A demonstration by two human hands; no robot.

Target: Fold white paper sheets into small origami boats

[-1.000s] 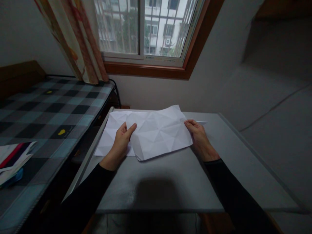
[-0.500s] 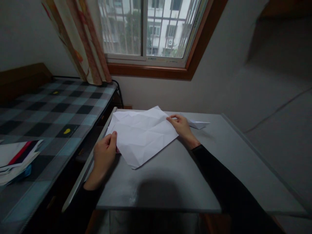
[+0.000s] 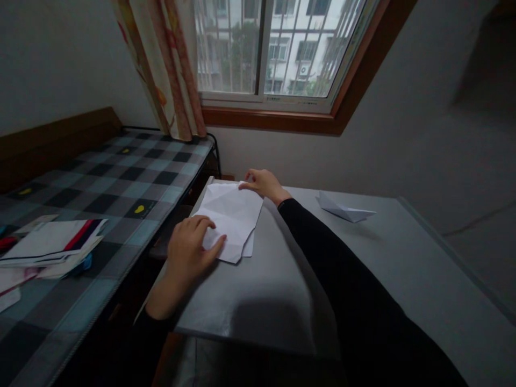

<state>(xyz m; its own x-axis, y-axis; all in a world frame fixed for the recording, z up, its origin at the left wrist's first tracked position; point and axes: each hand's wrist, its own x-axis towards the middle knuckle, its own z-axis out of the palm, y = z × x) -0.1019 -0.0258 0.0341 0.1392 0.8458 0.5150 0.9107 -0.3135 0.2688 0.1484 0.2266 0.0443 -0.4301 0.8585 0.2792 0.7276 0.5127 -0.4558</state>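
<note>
A creased sheet of white paper [image 3: 231, 212] lies at the left end of the grey table, on top of other white paper [image 3: 249, 247] whose edge shows at its lower right. My left hand [image 3: 193, 250] rests on the near left part of the sheet, fingers and thumb spread apart. At the sheet's far right corner is my right hand [image 3: 264, 184], its thumb over the paper's edge and its index finger bent, with a gap between them. Farther right stands a folded paper boat [image 3: 344, 208], apart from both hands.
The table [image 3: 282, 301] runs from the bed side to the right wall. On the left, a bed [image 3: 121, 188] with a checked cover holds a pile of papers and bags [image 3: 56, 247]. A window [image 3: 282, 54] and a curtain [image 3: 177, 70] are behind the table.
The creased sheet, held up between both hands before, now lies down on the other paper. My left hand has spread its fingers; my right hand has loosened its pinch. The view has swung right.
</note>
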